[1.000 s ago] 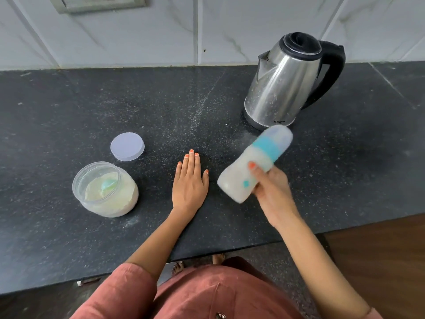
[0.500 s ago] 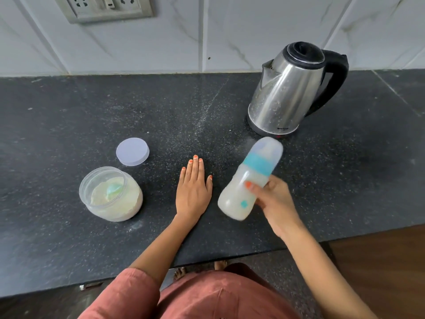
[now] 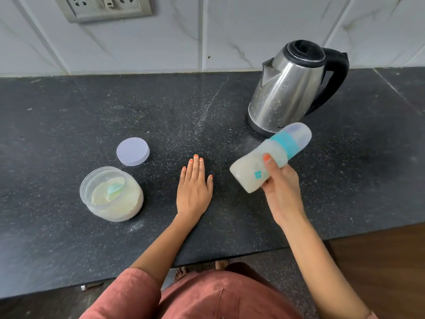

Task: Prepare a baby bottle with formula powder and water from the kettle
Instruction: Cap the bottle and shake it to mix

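My right hand (image 3: 279, 187) grips a capped baby bottle (image 3: 250, 166) above the counter. The bottle is tilted, its teal collar and clear cap pointing up and right toward the kettle, and it holds cloudy white liquid. A steel kettle (image 3: 289, 90) with a black lid and handle stands at the back right, just beyond the bottle. My left hand (image 3: 194, 187) lies flat on the black counter (image 3: 69, 125), fingers straight. An open clear jar of formula powder (image 3: 112, 196) with a teal scoop inside sits at the left, and its round lid (image 3: 133, 151) lies behind it.
A wall socket plate (image 3: 103, 6) is set in the white tiles at the upper left. The counter's front edge runs just below my forearms, with a wooden surface (image 3: 379, 256) lower at the right. Specks of powder dust the counter.
The bottle in my right hand has swung between tilts, its cap now pointing further right. My left hand stays flat in place. The view has shifted slightly upward.
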`<state>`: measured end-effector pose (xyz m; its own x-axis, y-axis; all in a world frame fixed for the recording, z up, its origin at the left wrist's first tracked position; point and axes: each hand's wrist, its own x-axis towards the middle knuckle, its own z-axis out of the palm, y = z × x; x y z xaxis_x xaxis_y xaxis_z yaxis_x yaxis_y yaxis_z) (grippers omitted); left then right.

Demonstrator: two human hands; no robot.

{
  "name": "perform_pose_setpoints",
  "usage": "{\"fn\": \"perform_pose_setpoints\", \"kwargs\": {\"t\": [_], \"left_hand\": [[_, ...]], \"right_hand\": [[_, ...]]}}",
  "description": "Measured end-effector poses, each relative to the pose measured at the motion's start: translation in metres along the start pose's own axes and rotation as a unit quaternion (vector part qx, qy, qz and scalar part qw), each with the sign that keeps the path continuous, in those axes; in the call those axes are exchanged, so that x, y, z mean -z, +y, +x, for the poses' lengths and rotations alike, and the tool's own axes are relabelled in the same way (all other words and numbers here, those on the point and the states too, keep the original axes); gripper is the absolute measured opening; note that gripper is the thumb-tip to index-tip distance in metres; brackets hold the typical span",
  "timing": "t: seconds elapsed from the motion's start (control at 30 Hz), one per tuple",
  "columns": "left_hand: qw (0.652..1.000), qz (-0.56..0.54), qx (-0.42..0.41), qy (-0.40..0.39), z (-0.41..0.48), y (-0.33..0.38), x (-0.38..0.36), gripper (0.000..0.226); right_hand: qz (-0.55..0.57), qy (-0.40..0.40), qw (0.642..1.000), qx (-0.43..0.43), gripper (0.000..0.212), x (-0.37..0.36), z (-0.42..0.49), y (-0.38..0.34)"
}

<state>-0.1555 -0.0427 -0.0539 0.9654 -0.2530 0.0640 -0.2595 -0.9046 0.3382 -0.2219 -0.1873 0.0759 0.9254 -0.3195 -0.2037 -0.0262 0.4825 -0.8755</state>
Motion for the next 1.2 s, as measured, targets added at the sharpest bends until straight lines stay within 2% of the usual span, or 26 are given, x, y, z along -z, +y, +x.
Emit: {"fn": "perform_pose_setpoints", "kwargs": {"t": [0.13, 0.17, 0.23, 0.3, 0.33, 0.4, 0.47, 0.53, 0.57, 0.63, 0.7, 0.73, 0.83, 0.87, 0.9, 1.0, 1.03, 1.07, 1.17, 1.2], "left_hand": [[1.0, 0.007, 0.0, -0.001, 0.0, -0.001, -0.001, 0.056], [1.0, 0.005, 0.001, 0.0, 0.001, -0.001, -0.001, 0.056], [1.0, -0.002, 0.001, 0.001, 0.0, 0.0, 0.0, 0.055], [1.0, 0.0, 0.0, 0.001, -0.001, 0.0, 0.0, 0.055], [1.0, 0.003, 0.0, 0.0, -0.001, 0.0, 0.0, 0.055], [1.0, 0.005, 0.001, -0.002, 0.0, 0.0, 0.0, 0.055], [1.0, 0.008, 0.0, -0.003, 0.0, -0.001, -0.001, 0.055], [1.0, 0.011, 0.0, 0.001, 0.0, -0.001, -0.001, 0.055], [1.0, 0.009, 0.001, 0.003, 0.0, 0.0, -0.001, 0.055], [1.0, 0.007, 0.0, 0.002, 0.0, -0.001, 0.0, 0.055], [1.0, 0.007, -0.001, -0.001, 0.0, -0.001, 0.0, 0.055], [1.0, 0.006, -0.001, -0.001, 0.0, 0.0, 0.0, 0.055], [1.0, 0.007, -0.003, 0.001, 0.001, -0.001, -0.001, 0.055], [1.0, 0.006, -0.003, 0.004, 0.001, -0.001, -0.002, 0.055], [1.0, 0.005, -0.002, 0.006, 0.001, -0.001, -0.002, 0.055], [1.0, 0.006, -0.004, 0.007, 0.002, -0.001, -0.002, 0.055], [1.0, 0.008, -0.005, 0.007, 0.001, -0.001, -0.002, 0.055], [1.0, 0.008, -0.006, 0.006, 0.001, -0.001, -0.003, 0.055], [1.0, 0.008, -0.003, 0.003, 0.001, 0.0, -0.003, 0.055], [1.0, 0.006, -0.003, 0.005, 0.001, 0.0, -0.003, 0.055]], "right_hand": [[-0.199, -0.076, 0.977, -0.027, 0.027, 0.0, -0.015, 0.006], [-0.187, -0.071, 0.98, -0.02, 0.026, 0.002, -0.014, 0.005], [-0.067, -0.022, 0.997, -0.006, 0.029, 0.001, -0.006, 0.0], [0.05, 0.04, 0.998, 0.019, 0.034, 0.0, 0.004, -0.004], [0.065, 0.054, 0.996, 0.024, 0.032, 0.0, 0.006, -0.002], [-0.002, 0.025, 1.0, -0.007, 0.024, -0.003, 0.0, 0.003], [-0.131, -0.032, 0.99, -0.043, 0.022, -0.002, -0.011, 0.01], [-0.165, -0.038, 0.985, -0.038, 0.023, 0.001, -0.011, 0.011], [-0.125, -0.026, 0.991, -0.031, 0.021, 0.001, -0.008, 0.008], [0.023, 0.027, 0.999, -0.012, 0.027, 0.0, 0.002, 0.003], [0.082, 0.062, 0.995, -0.003, 0.025, 0.001, 0.007, 0.004], [0.052, 0.056, 0.997, -0.013, 0.023, 0.001, 0.004, 0.007], [-0.137, -0.02, 0.989, -0.052, 0.018, 0.001, -0.012, 0.016], [-0.155, -0.025, 0.986, -0.05, 0.019, 0.003, -0.011, 0.017], [-0.134, -0.02, 0.99, -0.045, 0.018, 0.003, -0.008, 0.014], [0.065, 0.053, 0.996, -0.009, 0.031, 0.003, 0.009, 0.002], [0.09, 0.066, 0.994, -0.002, 0.03, 0.004, 0.011, 0.001], [0.07, 0.064, 0.996, -0.006, 0.027, 0.004, 0.01, 0.002], [-0.119, -0.015, 0.992, -0.05, 0.02, 0.001, -0.004, 0.011], [-0.143, -0.026, 0.988, -0.052, 0.02, 0.002, -0.005, 0.011]]}}
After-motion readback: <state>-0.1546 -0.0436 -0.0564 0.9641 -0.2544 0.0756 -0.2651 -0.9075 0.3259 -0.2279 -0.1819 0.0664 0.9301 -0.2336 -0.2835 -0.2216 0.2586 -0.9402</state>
